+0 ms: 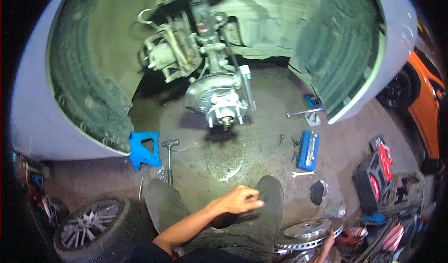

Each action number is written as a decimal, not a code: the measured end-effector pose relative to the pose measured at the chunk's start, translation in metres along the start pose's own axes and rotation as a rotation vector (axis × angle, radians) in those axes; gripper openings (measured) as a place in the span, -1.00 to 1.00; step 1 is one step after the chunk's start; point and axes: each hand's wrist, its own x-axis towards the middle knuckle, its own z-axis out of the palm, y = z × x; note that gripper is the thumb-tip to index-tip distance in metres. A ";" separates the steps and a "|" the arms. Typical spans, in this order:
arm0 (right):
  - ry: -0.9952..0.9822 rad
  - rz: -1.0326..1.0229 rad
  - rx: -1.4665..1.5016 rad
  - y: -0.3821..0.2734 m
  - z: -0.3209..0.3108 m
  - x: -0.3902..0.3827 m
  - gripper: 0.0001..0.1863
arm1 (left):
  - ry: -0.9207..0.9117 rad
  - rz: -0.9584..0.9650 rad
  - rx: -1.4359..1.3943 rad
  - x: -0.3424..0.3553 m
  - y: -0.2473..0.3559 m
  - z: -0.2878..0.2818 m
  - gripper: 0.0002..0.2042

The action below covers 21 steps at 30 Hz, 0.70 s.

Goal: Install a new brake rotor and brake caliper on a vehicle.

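My left hand (239, 200) is curled closed in front of my knees, and I see nothing in its fingers. At the lower right my right hand (322, 251) grips the rim of a metal brake disc (305, 229); part of that hand is cut off by the lower edge. Another shiny round metal part (303, 256) shows beneath the disc. Ahead of me stands a bare wheel hub (225, 107) with studs, and a dust shield (198, 94) behind it. A brake caliper (170, 57) hangs to the left of the strut (205, 27).
A blue stand (145, 150) and a hammer (170, 158) are at the left, above a wheel with tyre (91, 223). On the right lie a blue case (308, 151), a wrench (304, 173) and a red-and-black toolbox (377, 174). The car's fender (35, 104) curves overhead.
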 end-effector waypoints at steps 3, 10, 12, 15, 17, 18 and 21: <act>-0.150 0.013 -0.190 0.010 0.008 0.008 -0.60 | -0.033 0.025 0.015 0.024 0.009 0.043 -0.65; -0.267 0.065 -0.510 -0.007 0.078 -0.020 -0.57 | 0.069 -0.053 -0.179 0.055 -0.009 0.080 -0.37; -0.531 -0.096 -0.561 -0.041 0.101 -0.055 -0.56 | 0.226 -0.109 -0.330 0.057 -0.050 0.082 -0.30; -0.676 -0.097 -0.669 -0.114 0.122 -0.111 -0.71 | 0.254 -0.262 -0.485 0.065 -0.093 0.089 -0.19; -0.677 -0.170 -0.849 -0.176 0.129 -0.155 -0.81 | 0.409 -0.327 -0.819 0.079 -0.125 0.111 -0.20; -0.591 -0.142 -0.773 -0.189 0.116 -0.155 -0.79 | 0.501 -0.276 -0.896 0.089 -0.102 0.120 -0.28; -0.670 -0.191 -0.779 -0.261 0.119 -0.225 -0.52 | 0.353 -0.091 -0.767 0.121 -0.105 0.146 -0.47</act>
